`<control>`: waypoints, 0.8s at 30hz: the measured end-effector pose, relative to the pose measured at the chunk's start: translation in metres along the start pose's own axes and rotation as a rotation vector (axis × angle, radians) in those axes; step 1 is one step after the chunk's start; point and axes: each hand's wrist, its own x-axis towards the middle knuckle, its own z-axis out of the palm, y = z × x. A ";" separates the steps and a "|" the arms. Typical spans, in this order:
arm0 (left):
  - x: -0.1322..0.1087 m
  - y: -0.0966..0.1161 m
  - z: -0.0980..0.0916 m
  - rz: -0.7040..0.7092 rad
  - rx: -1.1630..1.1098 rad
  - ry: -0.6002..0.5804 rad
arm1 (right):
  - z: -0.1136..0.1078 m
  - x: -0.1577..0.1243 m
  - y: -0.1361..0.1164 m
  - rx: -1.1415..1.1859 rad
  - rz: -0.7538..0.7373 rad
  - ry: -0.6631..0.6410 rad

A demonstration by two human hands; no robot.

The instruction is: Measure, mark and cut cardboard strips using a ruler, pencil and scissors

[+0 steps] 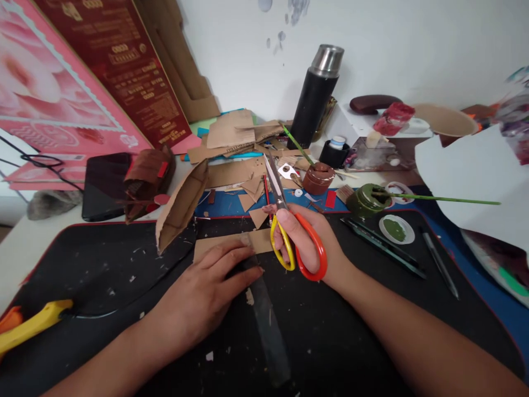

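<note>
My right hand [308, 237] holds a pair of scissors [312, 263] by red and yellow handles. The blades point up and away from me and look nearly closed. My left hand [202, 286] presses down on a dark flat ruler [270, 342], with thumb and index finger laid across it. Under the ruler's far end lies a cardboard strip [262, 241], partly covered by my left hand. Just beyond that hand, a curved boat-shaped cardboard piece [182, 209] stands on the black mat [136, 286].
A yellow-handled tool [37, 325] lies at left. Cardboard scraps [235, 171], a brown paint jar [318, 179] and a black thermos [313, 105] stand behind. To the right are a green paint jar [366, 201], a lid [397, 229] and pens [440, 262].
</note>
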 end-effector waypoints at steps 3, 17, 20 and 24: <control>0.001 0.000 0.000 -0.004 -0.054 0.050 | 0.000 0.001 -0.002 0.008 0.013 0.001; 0.006 0.002 0.001 -0.081 -0.032 0.107 | -0.001 0.002 0.001 0.047 0.014 -0.024; 0.005 0.002 0.002 -0.086 -0.030 0.104 | -0.002 0.002 0.001 0.057 0.031 -0.026; 0.004 0.001 0.002 -0.089 -0.032 0.100 | -0.002 0.002 0.001 0.047 0.022 -0.026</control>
